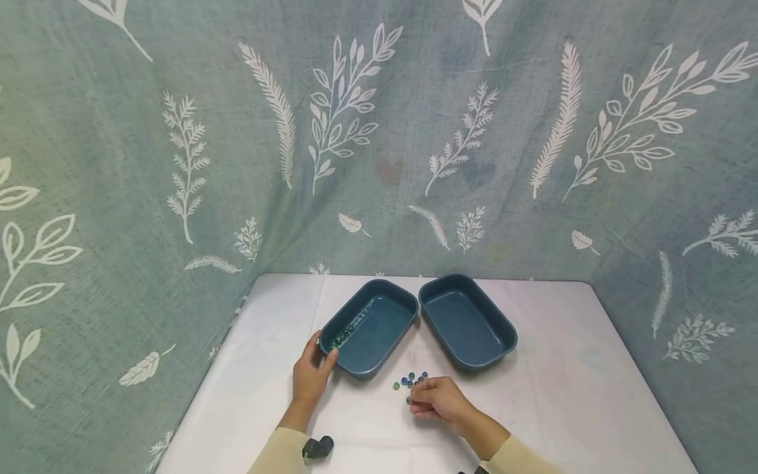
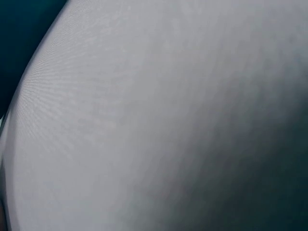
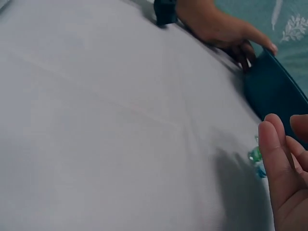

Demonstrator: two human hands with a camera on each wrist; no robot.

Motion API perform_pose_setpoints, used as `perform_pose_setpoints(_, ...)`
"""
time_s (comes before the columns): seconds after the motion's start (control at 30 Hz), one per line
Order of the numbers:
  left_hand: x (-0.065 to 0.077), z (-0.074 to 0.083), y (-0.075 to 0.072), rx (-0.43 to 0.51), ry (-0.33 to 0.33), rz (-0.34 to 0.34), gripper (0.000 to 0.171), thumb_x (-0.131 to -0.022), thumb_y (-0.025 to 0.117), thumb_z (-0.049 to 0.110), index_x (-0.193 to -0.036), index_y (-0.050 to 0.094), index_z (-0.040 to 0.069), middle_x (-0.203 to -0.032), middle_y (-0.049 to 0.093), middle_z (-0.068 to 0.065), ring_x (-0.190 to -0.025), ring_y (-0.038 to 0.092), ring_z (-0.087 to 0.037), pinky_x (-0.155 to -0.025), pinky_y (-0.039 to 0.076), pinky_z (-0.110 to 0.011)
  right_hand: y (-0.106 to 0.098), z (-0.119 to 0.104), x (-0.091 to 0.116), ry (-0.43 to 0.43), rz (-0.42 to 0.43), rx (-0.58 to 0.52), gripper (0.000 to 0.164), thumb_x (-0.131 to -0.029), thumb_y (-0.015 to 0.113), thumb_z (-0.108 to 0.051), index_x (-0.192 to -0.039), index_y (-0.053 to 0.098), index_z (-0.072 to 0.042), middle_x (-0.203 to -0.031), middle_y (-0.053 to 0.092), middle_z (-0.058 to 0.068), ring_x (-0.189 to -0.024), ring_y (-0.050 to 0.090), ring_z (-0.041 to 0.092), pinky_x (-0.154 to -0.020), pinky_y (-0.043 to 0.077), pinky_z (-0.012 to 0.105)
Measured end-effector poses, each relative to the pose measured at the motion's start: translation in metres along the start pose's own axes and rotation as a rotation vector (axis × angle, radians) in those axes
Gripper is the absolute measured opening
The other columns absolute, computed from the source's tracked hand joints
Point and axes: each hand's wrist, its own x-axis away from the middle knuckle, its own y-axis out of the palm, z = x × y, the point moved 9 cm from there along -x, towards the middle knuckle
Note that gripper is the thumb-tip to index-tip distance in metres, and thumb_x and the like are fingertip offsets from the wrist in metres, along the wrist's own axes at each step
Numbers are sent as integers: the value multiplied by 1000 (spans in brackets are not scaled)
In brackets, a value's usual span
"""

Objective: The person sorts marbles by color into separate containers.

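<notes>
My left hand [image 1: 312, 374] grips the near left corner of a dark blue rectangular tray [image 1: 379, 372], its thumb over the rim and its other fingers along the outside. A row of green glass marbles [image 1: 343, 336] lies along the left inner side of that tray. Over the white tabletop, my right hand [image 1: 439, 400] is held low beside several loose blue and green marbles [image 1: 411, 384]. One green marble [image 1: 408, 400] shows right at its fingertips. In the right wrist view, a gap separates the thumb from the fingers [image 3: 272, 144], and no marble appears between them.
A second dark blue tray [image 1: 509, 332] stands just right of the first, angled the other way, with a bare inside. White cloth [image 1: 568, 395] covers the table. Leaf-patterned green fabric [image 1: 379, 197] walls the back and both sides.
</notes>
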Motion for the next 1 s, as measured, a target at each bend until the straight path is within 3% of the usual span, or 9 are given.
perform_pose_setpoints(0.2, -1, 1, -2, -1, -3, -1, 66, -87, 72, 43, -144, 46, 21, -135, 58, -11, -121, 55, -33, -107, 36, -45, 3, 10, 5, 24, 43, 28, 18, -90, 63, -1, -101, 64, 13, -85, 70, 16, -73, 69, 18, -70, 59, 35)
perform_pose_setpoints(0.6, 2, 3, -2, 10, 5, -3, 65, -88, 72, 40, -144, 46, 20, -132, 60, -13, -120, 56, -33, -106, 37, -47, -5, 11, -6, 3, 155, 144, 15, -86, 67, -1, -98, 66, 8, -79, 69, 12, -71, 69, 20, -65, 59, 35)
perform_pose_setpoints(0.83, 0, 2, -1, 14, 15, 2, 64, -88, 73, 36, -144, 46, 19, -131, 60, -12, -120, 57, -33, -106, 37, -48, 2, 9, -15, -22, 165, 199, 16, -84, 70, -1, -98, 66, 5, -77, 69, 12, -67, 69, 21, -60, 59, 34)
perform_pose_setpoints(1.0, 1, 2, -2, 22, -13, -7, 65, -88, 73, 38, -144, 46, 21, -129, 61, -13, -120, 56, -32, -107, 36, -47, 11, 7, -18, -26, 164, 244, 21, -81, 74, 0, -99, 65, 4, -74, 68, 11, -61, 68, 20, -56, 58, 34)
